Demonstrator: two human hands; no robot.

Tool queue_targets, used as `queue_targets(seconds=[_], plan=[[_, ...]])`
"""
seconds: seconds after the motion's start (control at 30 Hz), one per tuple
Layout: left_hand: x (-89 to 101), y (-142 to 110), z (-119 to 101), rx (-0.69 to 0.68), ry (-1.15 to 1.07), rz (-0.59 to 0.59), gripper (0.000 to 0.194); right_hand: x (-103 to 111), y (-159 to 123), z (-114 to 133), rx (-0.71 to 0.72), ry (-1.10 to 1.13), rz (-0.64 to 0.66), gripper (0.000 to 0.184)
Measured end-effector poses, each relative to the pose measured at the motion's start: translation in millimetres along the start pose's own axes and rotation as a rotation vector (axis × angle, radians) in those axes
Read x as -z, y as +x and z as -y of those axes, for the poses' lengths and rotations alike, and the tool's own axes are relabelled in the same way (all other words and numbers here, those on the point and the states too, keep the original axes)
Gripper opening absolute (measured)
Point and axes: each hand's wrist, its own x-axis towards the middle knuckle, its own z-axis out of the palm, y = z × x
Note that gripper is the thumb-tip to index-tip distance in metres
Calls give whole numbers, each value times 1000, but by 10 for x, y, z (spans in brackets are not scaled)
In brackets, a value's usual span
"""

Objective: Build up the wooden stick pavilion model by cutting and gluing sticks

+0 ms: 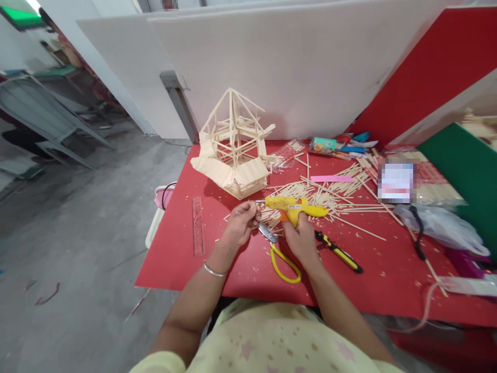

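A yellow hot glue gun is in my right hand, its metal nozzle pointing left. My left hand is closed in a pinch right by the nozzle tip; whatever sits between the fingertips is too small to make out. Below and between my hands lie yellow-handled scissors, blades toward my left fingers. Beyond my hands stands a model of thin wooden sticks, with an open pointed frame on top and slatted, sloping roof panels lower down. Loose wooden sticks are scattered behind the glue gun.
A clear ruler lies left on the red table. A yellow-black cutter is right of my right hand. Farther right are a pink strip, a blurred phone-like object, and a plastic bag. White boards stand behind.
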Motion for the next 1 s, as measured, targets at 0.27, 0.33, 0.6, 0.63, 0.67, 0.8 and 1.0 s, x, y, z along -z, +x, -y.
queue_targets(seconds=[0.27,0.33,0.6,0.63,0.67,0.8,1.0], plan=[[7,9,12,6,-10,-19,36,3,-10,-4,6,14,7,18],[16,14,20,3,-12,-25,35,3,-12,-5,11,15,6,18],[31,25,24,-18,-34,-26,33,-3,-14,-18,14,-19,-2,17],[30,25,23,-17,-32,-25,33,2,-6,-16,6,-12,0,18],[30,25,24,-14,-28,-24,33,9,7,-12,-1,-6,-1,17],[27,26,33,-26,-14,-42,36,48,94,16,29,0,-26,16],[20,32,16,-53,-70,-44,37,87,259,98,80,23,92,15]])
